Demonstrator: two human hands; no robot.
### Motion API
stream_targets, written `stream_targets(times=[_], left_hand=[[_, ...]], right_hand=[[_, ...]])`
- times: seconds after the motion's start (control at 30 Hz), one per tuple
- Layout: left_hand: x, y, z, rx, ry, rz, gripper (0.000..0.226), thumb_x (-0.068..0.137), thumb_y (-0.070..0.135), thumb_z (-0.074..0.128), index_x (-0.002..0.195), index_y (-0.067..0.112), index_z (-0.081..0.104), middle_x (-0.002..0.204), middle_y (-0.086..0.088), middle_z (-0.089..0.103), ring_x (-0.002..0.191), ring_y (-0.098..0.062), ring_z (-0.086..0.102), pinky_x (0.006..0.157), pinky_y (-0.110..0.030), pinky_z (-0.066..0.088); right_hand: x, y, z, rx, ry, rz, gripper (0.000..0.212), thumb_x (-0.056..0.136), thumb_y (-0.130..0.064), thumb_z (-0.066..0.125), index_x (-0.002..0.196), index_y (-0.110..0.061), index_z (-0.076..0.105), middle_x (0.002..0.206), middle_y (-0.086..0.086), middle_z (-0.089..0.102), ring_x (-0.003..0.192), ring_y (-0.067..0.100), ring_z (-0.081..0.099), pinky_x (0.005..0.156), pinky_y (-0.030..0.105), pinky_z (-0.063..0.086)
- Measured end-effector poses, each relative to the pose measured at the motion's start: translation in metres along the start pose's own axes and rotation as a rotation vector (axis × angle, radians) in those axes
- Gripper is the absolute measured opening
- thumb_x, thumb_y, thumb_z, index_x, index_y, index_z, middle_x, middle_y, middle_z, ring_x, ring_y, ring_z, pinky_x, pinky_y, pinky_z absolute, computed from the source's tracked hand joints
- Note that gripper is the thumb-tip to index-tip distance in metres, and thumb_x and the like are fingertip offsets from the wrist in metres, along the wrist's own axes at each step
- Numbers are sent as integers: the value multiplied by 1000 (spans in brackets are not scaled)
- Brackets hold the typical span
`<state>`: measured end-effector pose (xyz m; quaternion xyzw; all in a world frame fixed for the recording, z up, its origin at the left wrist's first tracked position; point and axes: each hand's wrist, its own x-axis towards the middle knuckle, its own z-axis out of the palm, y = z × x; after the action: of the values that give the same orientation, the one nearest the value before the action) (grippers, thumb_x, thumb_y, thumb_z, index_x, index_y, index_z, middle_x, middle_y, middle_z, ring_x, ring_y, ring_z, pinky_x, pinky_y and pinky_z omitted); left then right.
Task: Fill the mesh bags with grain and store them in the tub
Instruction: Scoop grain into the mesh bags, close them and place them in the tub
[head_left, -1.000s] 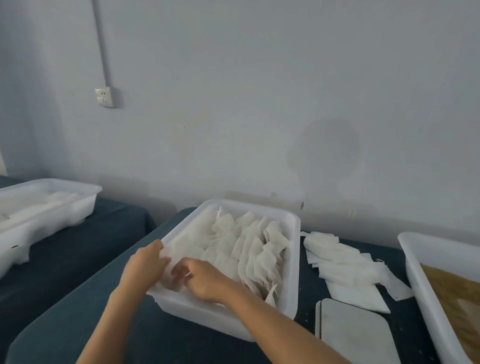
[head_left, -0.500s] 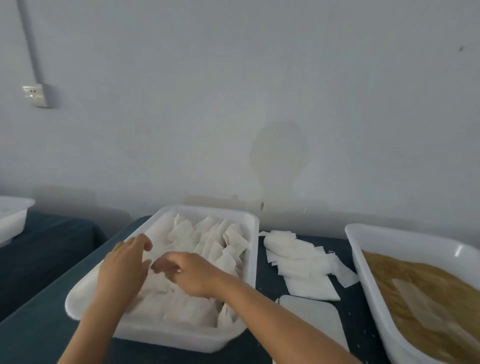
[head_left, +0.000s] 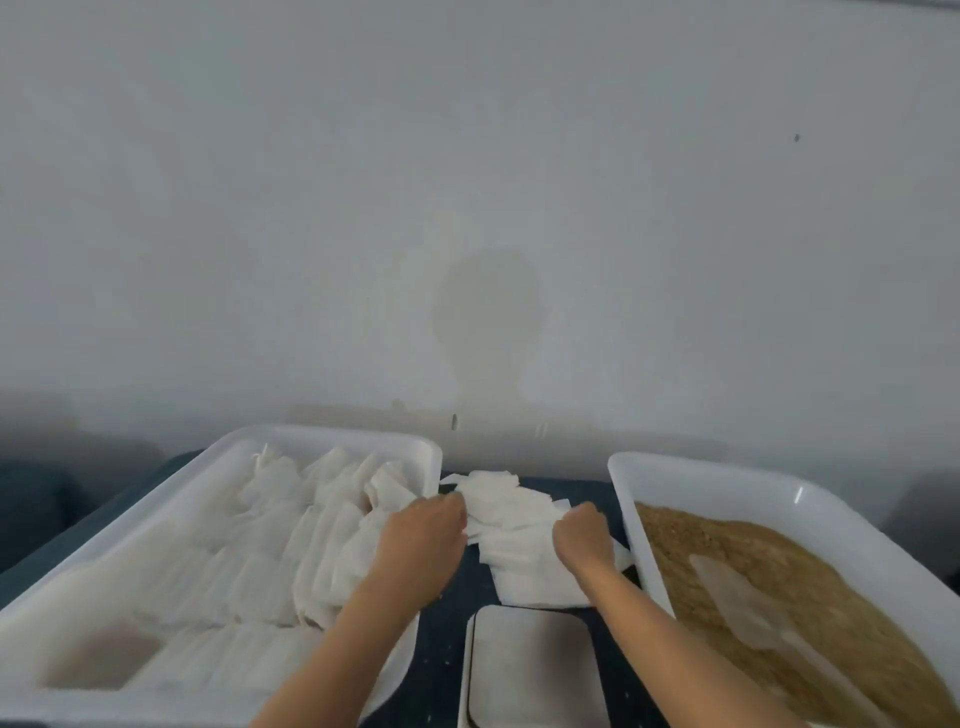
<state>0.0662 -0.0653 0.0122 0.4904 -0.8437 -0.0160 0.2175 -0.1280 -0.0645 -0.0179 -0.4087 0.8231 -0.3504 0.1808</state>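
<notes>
Between tubs, empty mesh bags (head_left: 511, 525) under both hands, touching.

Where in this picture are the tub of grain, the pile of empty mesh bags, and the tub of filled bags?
tub of grain (head_left: 727, 483): head view, bare far rim.
pile of empty mesh bags (head_left: 511, 525): head view, middle of pile.
tub of filled bags (head_left: 332, 434): head view, far rim.

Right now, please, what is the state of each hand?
Left hand: fingers curled at the loose pile of flat white mesh bags; a grip cannot be told.
Right hand: the same.
</notes>
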Motion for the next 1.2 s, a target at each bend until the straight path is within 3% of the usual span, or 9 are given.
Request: stream_targets(times=[0.17,0.43,0.57,0.63,0.73,0.87,0.97,1.07,1.2], left_hand=[[17,32,22,58,-159,118,19,97,25,43,109,12,49,111,-6,59,103,-23,53,85,-34,43],[27,30,51,4,-301,87,23,96,25,43,112,11,52,112,-7,62,100,-25,58,85,-31,44],[28,21,54,-117,-277,62,20,94,28,44,107,16,54,110,-1,63,94,-17,57,80,-25,40],[30,19,53,-175,-267,34,14,94,28,44,101,19,53,109,0,64,95,-16,58,80,-24,42],[31,20,51,-259,-229,-14,5,94,28,46,94,23,47,108,2,63,96,-15,59,81,-25,45],[38,29,45,-438,-159,-43,9,93,27,52,99,24,45,103,11,58,92,-10,58,78,-20,46],[46,52,37,-672,-185,-87,18,92,27,58,105,22,46,105,11,55,92,-9,57,71,-17,46],[51,88,26,-1024,-265,-114,29,91,33,59,113,20,47,110,7,57,98,-7,57,76,-21,50],[52,141,22,-1466,-437,-109,35,92,44,53,113,16,53,112,-4,61,104,-16,62,83,-28,56]], right_hand=[[5,24,9,-400,-218,267,44,98,-20,30,139,-3,38,152,17,21,139,32,23,114,38,23],[6,15,12,-429,-209,336,43,97,-21,30,139,-14,35,152,11,20,137,31,22,115,43,19],[7,13,10,-415,-177,322,45,96,-17,30,140,-14,35,152,8,19,138,31,20,115,46,20],[9,9,7,-437,-114,256,50,94,-13,35,143,-8,32,152,12,18,138,31,22,113,43,25],[3,-4,-11,-503,91,-14,44,95,-5,41,139,0,36,143,13,28,125,25,41,100,29,41],[-12,-15,-59,-428,223,-387,19,92,4,43,105,-4,54,111,6,46,93,21,56,66,23,41],[-24,-3,-102,-211,338,-562,20,93,3,43,86,-6,60,91,-1,53,83,14,56,66,22,43],[-38,14,-147,166,245,-629,27,90,1,55,83,-18,72,79,-8,64,78,4,61,70,18,50],[-44,49,-190,312,59,-632,34,84,6,61,75,-23,77,82,-7,70,78,4,64,68,12,48]])
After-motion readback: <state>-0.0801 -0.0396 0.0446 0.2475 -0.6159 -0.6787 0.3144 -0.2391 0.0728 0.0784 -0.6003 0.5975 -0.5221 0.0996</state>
